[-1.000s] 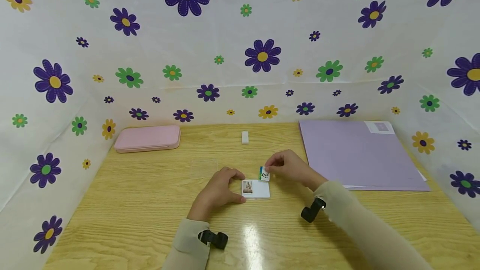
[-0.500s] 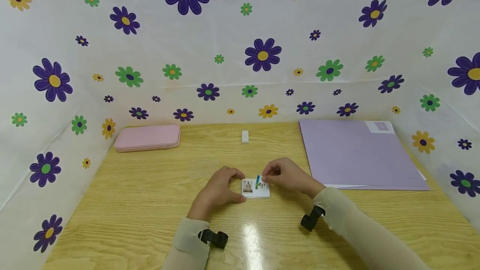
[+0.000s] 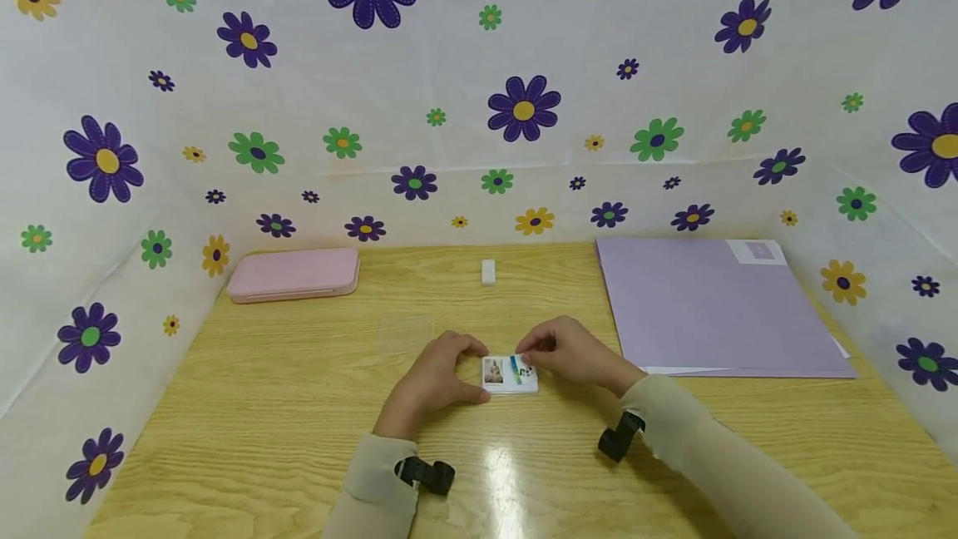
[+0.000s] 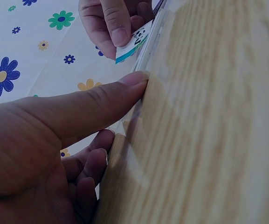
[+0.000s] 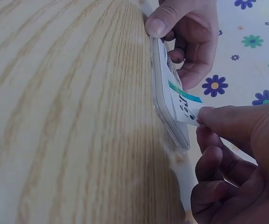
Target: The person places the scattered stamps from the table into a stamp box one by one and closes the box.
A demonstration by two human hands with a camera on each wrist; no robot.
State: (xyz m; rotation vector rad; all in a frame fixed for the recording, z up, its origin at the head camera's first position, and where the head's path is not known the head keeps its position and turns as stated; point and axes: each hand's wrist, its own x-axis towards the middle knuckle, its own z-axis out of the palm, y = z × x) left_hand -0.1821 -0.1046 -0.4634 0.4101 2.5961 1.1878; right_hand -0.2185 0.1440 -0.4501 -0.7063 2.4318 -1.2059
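Note:
A small white case (image 3: 506, 388) with clear edges lies flat on the wooden table, a small picture of a statue (image 3: 494, 371) on its left half. My left hand (image 3: 440, 377) grips the case's left end, thumb on the near edge and a finger on the far edge. Over the right half, my right hand (image 3: 572, 352) pinches a small white panda picture (image 5: 186, 106) with a blue-green band. In the right wrist view this picture slants against the case's top, its outer corner raised between thumb and finger. Whether it is a card or a sticker I cannot tell.
A clear flat cover (image 3: 407, 333) lies left of the case. Behind are a white eraser-like block (image 3: 488, 272) and a pink pencil case (image 3: 293, 274). A purple folder (image 3: 711, 306) covers the right back. Flowered cloth (image 3: 449, 65) walls the table's back and sides.
My right hand has moved left and toward me, bringing the panda picture from the case's far right edge onto its right half. My left hand keeps its hold on the case.

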